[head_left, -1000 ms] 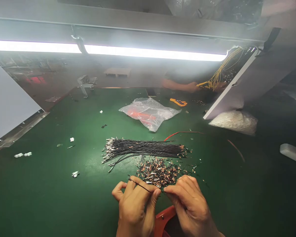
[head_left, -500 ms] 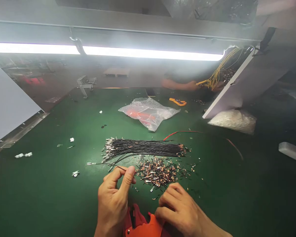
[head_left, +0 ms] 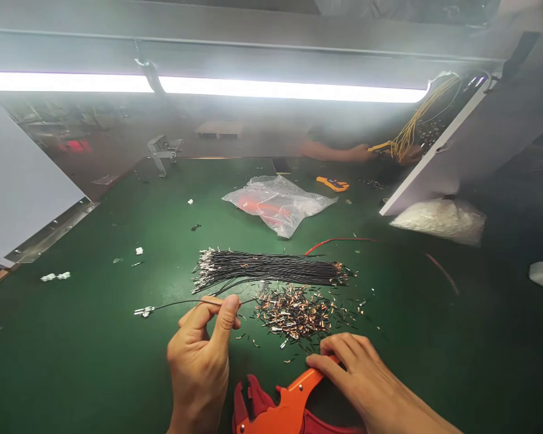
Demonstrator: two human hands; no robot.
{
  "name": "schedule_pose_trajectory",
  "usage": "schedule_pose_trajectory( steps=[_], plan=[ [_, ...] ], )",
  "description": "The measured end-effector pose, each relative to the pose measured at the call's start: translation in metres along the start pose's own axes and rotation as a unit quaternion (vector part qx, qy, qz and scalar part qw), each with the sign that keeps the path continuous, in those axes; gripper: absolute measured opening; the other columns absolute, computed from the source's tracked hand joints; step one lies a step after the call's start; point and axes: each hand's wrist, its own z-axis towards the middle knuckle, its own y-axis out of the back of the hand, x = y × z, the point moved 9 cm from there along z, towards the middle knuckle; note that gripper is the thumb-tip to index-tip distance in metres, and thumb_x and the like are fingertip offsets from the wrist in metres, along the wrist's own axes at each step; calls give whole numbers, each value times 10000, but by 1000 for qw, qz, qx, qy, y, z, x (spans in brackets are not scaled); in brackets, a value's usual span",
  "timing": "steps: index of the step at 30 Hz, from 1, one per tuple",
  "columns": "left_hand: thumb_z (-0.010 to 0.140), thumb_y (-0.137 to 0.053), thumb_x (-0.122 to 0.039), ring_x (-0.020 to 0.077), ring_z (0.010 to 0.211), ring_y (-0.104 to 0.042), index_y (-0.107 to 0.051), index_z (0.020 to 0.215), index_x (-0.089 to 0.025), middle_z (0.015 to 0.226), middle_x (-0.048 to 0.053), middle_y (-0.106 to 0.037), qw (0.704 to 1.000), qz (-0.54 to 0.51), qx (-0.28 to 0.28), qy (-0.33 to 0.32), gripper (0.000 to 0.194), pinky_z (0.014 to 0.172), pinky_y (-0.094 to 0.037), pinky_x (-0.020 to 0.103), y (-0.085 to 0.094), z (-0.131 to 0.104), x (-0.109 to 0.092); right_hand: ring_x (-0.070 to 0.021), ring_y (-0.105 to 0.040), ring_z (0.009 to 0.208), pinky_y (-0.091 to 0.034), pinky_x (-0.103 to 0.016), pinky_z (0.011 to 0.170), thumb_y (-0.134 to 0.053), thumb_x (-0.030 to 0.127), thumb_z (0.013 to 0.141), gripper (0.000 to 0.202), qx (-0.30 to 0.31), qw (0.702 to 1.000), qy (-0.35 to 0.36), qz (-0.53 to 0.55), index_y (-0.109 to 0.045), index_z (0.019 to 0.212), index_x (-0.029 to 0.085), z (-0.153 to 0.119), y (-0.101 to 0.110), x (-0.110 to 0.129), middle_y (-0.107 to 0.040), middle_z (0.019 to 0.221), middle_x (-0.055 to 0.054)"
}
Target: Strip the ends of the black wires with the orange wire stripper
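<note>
My left hand is closed, pinching a thin black wire between thumb and forefinger. The wire reaches left to a silvery-white terminal end, which lies over a small white piece on the table. My right hand wraps over the handle of an orange and red wire stripper, whose red jaws stand open at the lower edge of the view. Beyond my hands is a heap of clipped wire ends with copper tips. Behind it lies a bundle of black wires, terminals to the left.
A clear plastic bag with something red inside sits past the bundle, near a yellow-orange tool. White pieces are scattered on the left. A stuffed bag rests by the right panel. Across the table, another person's hands hold yellow wires.
My left hand has moved slightly left and up with the wire, its terminal end now farther left. My right hand and the wire stripper have shifted right, showing more of the tool.
</note>
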Motion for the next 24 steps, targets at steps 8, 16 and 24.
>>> schedule_pose_trajectory(
  steps=[8,16,24],
  plan=[
    [799,-702,-495,210,817,-589,-651,561,-253,665,-3,-640,999,12,-17,-46,343,817,-418,341,5,-4,-7,-258,-640,607,-554,-387,547,-773,292,694,360,-49,996,56,-53,-607,1000,202,21,44,35,-717,803,-72],
    [835,-709,-477,185,691,-518,-684,694,-264,561,-36,-552,990,-45,-85,-107,256,666,-372,331,18,-6,-29,-302,-716,989,-588,-431,863,-561,327,852,525,-14,926,-114,360,-494,1371,294,4,50,-12,-715,1153,-101],
    [952,-573,-222,130,611,-505,-662,890,-278,637,-69,-543,952,32,-29,-304,122,764,-276,385,10,-31,-62,-310,-701,872,-564,-440,763,-731,495,637,592,9,619,-154,770,-579,1172,292,15,-13,33,-681,981,-106]
  ],
)
